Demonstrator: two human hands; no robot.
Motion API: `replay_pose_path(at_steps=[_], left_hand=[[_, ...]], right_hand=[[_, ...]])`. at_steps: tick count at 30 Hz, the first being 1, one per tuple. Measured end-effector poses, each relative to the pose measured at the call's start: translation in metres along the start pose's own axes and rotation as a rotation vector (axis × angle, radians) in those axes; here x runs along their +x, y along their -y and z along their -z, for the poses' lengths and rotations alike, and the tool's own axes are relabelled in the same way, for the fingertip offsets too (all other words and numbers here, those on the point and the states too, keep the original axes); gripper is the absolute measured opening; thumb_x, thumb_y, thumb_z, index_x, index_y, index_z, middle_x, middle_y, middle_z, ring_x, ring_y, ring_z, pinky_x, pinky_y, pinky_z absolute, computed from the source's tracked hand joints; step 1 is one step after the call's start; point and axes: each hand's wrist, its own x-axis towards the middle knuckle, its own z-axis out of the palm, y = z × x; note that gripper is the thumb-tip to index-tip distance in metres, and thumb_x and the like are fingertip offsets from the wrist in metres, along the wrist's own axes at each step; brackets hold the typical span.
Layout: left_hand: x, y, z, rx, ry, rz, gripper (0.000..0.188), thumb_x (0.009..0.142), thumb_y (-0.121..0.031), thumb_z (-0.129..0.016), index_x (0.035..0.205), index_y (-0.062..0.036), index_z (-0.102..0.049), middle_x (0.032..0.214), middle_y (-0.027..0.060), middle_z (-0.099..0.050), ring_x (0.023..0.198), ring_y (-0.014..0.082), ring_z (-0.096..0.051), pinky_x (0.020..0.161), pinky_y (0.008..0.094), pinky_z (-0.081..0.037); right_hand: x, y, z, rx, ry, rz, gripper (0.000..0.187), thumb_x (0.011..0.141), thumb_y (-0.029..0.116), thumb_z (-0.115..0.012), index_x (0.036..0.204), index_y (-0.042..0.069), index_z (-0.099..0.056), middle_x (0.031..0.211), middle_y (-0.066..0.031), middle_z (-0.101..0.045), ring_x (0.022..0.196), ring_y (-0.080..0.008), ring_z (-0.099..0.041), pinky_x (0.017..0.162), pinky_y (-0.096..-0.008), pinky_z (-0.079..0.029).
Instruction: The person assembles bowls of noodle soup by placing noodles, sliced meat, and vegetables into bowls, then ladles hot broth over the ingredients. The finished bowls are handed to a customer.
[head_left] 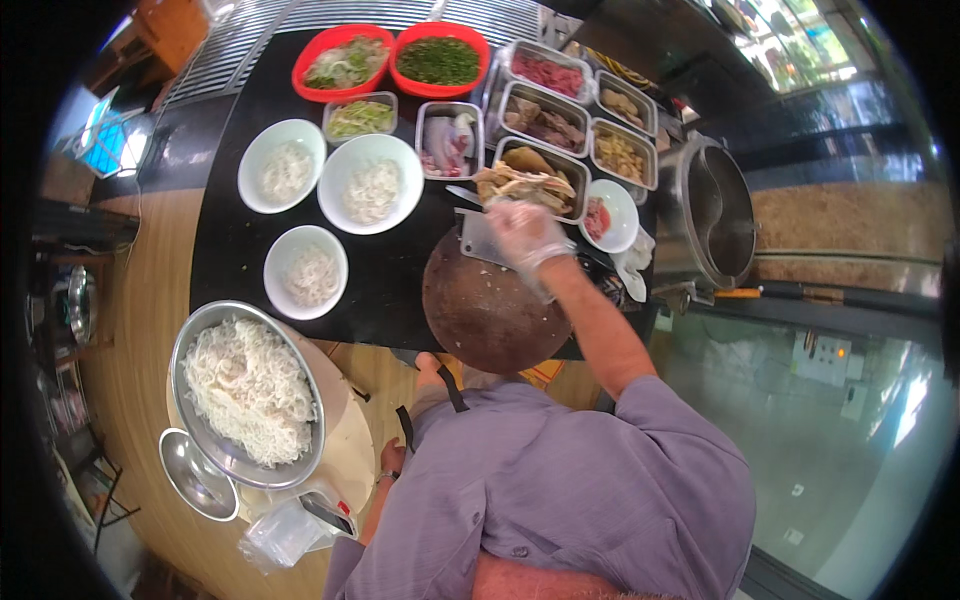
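My right hand (525, 232), in a clear plastic glove, is at the near edge of a metal tray. Its fingers are closed on pale brown meat pieces (520, 186) heaped over that tray; the fingertips are partly hidden. Beneath the hand, a cleaver (480, 238) lies across the far edge of a round brown chopping block (490, 305). Small scraps dot the block. My left hand (393, 458) hangs low at my left side, beside the stand with the noodles, with a band on the wrist. Its fingers are mostly hidden.
Three white bowls (329, 165) with noodles stand on the black table. A large steel basin (180, 385) of noodles is at left. Red baskets (302, 75) of greens, metal trays (480, 165) and a white bowl (627, 215) of meat are farther off. A steel pot (680, 215) stands right.
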Motion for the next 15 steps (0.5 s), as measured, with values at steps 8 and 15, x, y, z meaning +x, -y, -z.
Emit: replay_pose_path(at_steps=[8,15], left_hand=[[-0.037,-0.135,0.066,-0.161,-0.109,-0.090,0.030,0.087,-0.013,-0.071,0.114,0.0008,-0.072,0.081,0.0095,-0.072,0.073,0.0199,-0.069,0.065,0.0349,-0.057],[-0.075,-0.334,0.062,0.383,0.029,-0.273,0.026,0.091,-0.025,-0.070,0.094,0.0000,-0.074,0.090,0.0202,-0.074,0.084,0.0357,-0.073,0.079,0.0428,-0.057]], right_hand=[[-0.006,-0.220,0.089,-0.277,0.227,-0.375,0.026,0.091,0.028,-0.062,0.099,0.008,-0.076,0.100,-0.0209,-0.075,0.098,-0.0362,-0.073,0.082,-0.0479,-0.057],[0.006,-0.286,0.065,0.113,0.216,-0.382,0.028,0.086,0.022,-0.066,0.110,0.012,-0.077,0.113,-0.0230,-0.073,0.111,-0.0360,-0.070,0.096,-0.0418,-0.055]])
